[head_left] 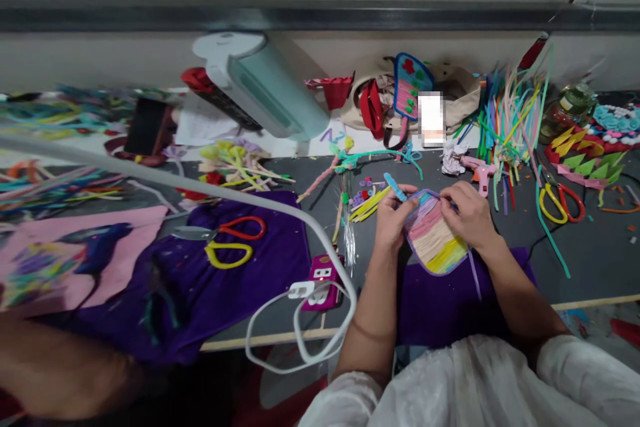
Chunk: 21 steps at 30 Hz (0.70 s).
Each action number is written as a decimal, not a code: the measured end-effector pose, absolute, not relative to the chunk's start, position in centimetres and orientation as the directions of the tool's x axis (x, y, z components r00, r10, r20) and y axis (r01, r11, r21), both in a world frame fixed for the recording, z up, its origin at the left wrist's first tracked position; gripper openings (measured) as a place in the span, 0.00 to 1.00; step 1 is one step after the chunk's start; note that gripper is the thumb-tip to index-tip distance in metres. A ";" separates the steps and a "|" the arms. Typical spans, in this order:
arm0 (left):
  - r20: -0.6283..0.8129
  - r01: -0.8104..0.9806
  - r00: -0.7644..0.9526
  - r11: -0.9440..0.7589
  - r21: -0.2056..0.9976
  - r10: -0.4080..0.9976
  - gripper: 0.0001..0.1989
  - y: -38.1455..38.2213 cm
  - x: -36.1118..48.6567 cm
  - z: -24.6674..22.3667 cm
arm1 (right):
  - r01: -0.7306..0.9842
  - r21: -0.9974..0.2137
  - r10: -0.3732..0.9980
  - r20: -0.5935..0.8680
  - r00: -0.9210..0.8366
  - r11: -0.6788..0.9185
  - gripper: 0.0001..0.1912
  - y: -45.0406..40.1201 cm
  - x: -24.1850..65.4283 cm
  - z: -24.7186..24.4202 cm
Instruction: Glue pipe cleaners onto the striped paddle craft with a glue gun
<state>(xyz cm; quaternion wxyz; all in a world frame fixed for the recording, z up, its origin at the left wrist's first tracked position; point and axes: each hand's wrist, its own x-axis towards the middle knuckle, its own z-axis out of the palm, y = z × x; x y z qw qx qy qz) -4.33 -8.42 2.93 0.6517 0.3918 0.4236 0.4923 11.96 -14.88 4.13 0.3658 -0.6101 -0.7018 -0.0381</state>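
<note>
A striped pipe-cleaner panel (434,235) in blue, pink, cream and yellow, edged in purple, is held above the purple cloth on my lap side. My left hand (395,217) grips its upper left edge with thumb and fingers closed. A light blue pipe cleaner (395,187) sticks up beside that thumb. My right hand (466,213) pinches the panel's upper right edge, fingers closed. A loose purple strand (475,275) hangs down from the panel's lower right side.
A pink glue gun (483,175), bundled pipe cleaners (515,113) and scissors (560,203) lie right. Left are a magenta power strip (321,283) with a white cable, more scissors (227,241) on purple cloth (270,280), and a co-worker's arm (65,370). A teal container (275,87) stands behind.
</note>
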 end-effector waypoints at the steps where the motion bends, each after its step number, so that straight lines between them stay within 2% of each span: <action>1: -0.166 -0.310 0.159 0.209 0.928 0.973 0.14 -8.5 -4.4 3.0 | 0.876 -0.404 0.826 0.564 0.013 0.262 0.09 -14.9 12.0 4.1; 4: -0.165 -0.305 0.160 0.208 0.929 0.973 0.14 -8.6 -4.4 3.0 | 0.860 -0.424 0.816 0.578 0.015 0.284 0.07 -14.8 11.9 4.1; 8: -0.141 -0.300 0.161 0.184 0.936 0.977 0.13 -8.9 -4.6 3.2 | 0.852 -0.433 0.822 0.569 0.006 0.294 0.11 -14.9 11.6 4.5; 21: -0.138 -0.288 0.194 0.191 0.938 0.971 0.12 -9.5 -5.1 4.1 | 0.847 -0.374 0.776 0.627 -0.068 0.376 0.13 -15.6 11.0 5.8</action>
